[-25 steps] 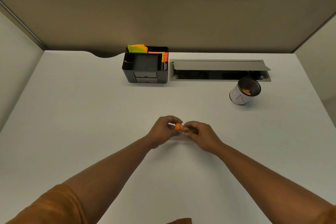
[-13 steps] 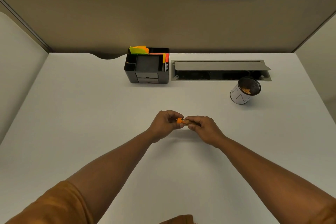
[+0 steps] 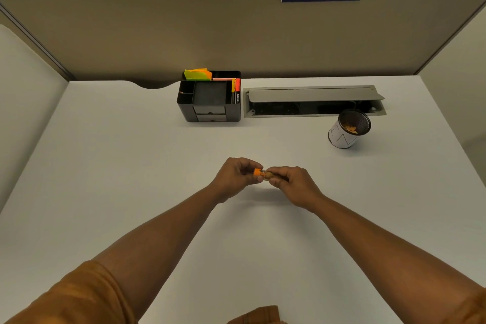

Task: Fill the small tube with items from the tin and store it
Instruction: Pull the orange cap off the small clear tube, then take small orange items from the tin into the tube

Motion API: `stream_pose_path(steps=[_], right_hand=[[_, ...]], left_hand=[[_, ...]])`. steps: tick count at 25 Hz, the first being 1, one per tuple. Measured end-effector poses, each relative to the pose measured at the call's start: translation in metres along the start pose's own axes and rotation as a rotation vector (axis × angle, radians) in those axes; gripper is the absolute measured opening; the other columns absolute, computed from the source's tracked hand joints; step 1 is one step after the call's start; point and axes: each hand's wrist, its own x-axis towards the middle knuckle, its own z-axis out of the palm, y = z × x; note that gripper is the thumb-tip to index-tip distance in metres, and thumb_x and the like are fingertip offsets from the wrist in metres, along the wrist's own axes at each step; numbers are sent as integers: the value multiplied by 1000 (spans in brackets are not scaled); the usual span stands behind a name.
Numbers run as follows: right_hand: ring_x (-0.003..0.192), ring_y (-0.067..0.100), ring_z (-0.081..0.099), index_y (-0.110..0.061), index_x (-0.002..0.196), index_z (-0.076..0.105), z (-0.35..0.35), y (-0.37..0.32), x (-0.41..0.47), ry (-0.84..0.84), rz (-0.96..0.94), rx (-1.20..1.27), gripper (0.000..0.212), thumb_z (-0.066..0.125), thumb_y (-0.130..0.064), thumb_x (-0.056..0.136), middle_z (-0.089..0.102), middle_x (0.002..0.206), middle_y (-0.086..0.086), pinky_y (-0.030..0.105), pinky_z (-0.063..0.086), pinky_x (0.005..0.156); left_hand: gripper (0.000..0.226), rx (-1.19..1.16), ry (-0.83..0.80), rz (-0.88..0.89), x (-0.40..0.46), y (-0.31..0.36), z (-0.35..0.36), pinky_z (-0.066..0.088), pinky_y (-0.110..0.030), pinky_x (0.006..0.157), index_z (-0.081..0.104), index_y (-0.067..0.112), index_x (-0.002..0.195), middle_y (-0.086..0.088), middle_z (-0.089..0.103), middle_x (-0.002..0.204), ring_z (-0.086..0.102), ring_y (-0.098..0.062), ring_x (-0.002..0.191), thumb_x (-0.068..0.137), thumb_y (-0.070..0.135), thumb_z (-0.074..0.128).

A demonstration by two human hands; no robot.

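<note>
Both hands have lifted slightly — left hand [image 3: 236,176] pinches the cap [image 3: 259,172], right hand [image 3: 292,183] clamps the tube [image 3: 268,175]. Light, slick, likely brittle — grip the barrel.

bare forearms, short rust-orange sleeves [image 3: 79,294] (soft, creased fabric) at the upper arms

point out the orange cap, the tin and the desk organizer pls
orange cap [image 3: 258,172], head view, on its side between the two hands
tin [image 3: 342,137], head view, on its white outer wall
desk organizer [image 3: 210,113], head view, on its front face
</note>
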Motion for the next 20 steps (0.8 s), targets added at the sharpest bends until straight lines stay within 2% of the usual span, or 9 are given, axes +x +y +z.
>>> stream_pose_path(steps=[4,6,11,14,16,18,20], right_hand=[[87,-7,63,-19,121,72,1,-3,-3,61,24,19,29,70,-15,93,71,100,-14,3,43,75],[88,-6,65,-21,118,73,1,-3,-4,79,31,40,27,71,-14,92,72,97,-13,8,45,77],[95,6,66,-26,109,72,2,1,-11,47,53,101,23,71,-12,91,74,99,-11,18,49,80],[96,14,69,-25,106,71,1,1,-13,64,91,231,23,69,-8,91,75,103,-4,26,53,85],[98,14,70,-27,104,69,0,0,-14,56,132,348,26,68,-5,92,75,106,-2,24,53,84],[103,20,71,-22,109,67,-2,1,-14,52,191,486,25,66,-2,93,74,112,4,26,55,86],[107,24,72,-12,118,62,-4,3,-15,56,234,621,27,63,-1,95,71,120,12,35,56,95]], left_hand=[[33,-14,51,6,-2,2,2,61,-35,87,75,9,107,-13,79,96,76,-24,89,76,3,84],[33,-16,64,-1,-3,2,4,61,-36,87,75,12,106,-11,79,94,77,-22,87,75,4,85],[28,19,-19,17,-2,5,-3,62,-33,84,76,16,100,-10,78,96,75,-25,88,77,2,83],[29,-206,-34,-46,-2,7,-3,60,-30,85,73,7,108,-14,76,102,73,-23,92,80,2,80],[27,-485,-56,-145,0,8,0,60,-29,84,69,2,112,-16,75,104,73,-25,97,85,-3,73],[21,-752,-20,-248,4,5,5,61,-28,81,66,0,111,-19,75,103,75,-28,96,90,-5,65],[16,-773,53,-307,9,1,14,62,-28,77,66,2,106,-18,74,101,75,-26,90,92,-3,64]])
